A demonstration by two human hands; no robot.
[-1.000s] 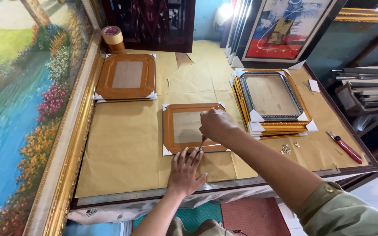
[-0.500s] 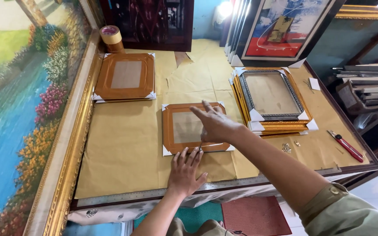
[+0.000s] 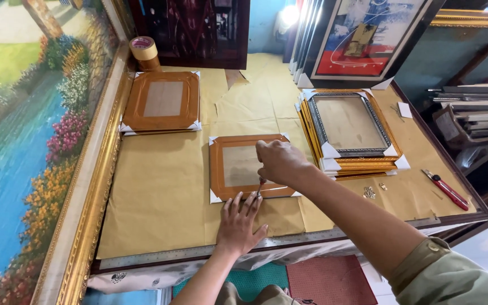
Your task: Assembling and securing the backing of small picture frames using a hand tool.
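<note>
Brown kraft paper (image 3: 159,186) covers the worktop (image 3: 368,240), which stands among framed pictures in a framing workshop. A large landscape painting in a gilt frame (image 3: 94,181) leans along the left edge. A framed red and blue picture (image 3: 362,36) stands against the back wall.

An orange-brown picture frame (image 3: 238,166) lies face down near the front centre of the worktop, with white cardboard protectors on its corners. The right hand (image 3: 280,161) is over the lower right part of this frame, fingers clenched around a small tool with a red handle (image 3: 261,183). The tool tip points down at the lower frame rail; whether it touches the rail cannot be told. The left hand (image 3: 239,223) lies flat and released on the paper, fingers spread, with the fingertips touching the lower edge of the same frame.

A second orange-brown frame (image 3: 162,101) lies at the back left, well apart from the first. A roll of brown tape (image 3: 144,52) stands just behind it. A stack of frames (image 3: 348,133) with a dark grey frame on top lies to the right of the centre frame. Small metal hardware pieces (image 3: 370,192) lie on the paper just in front of the stack. A red-handled cutter (image 3: 446,189) lies near the right front corner.
</note>
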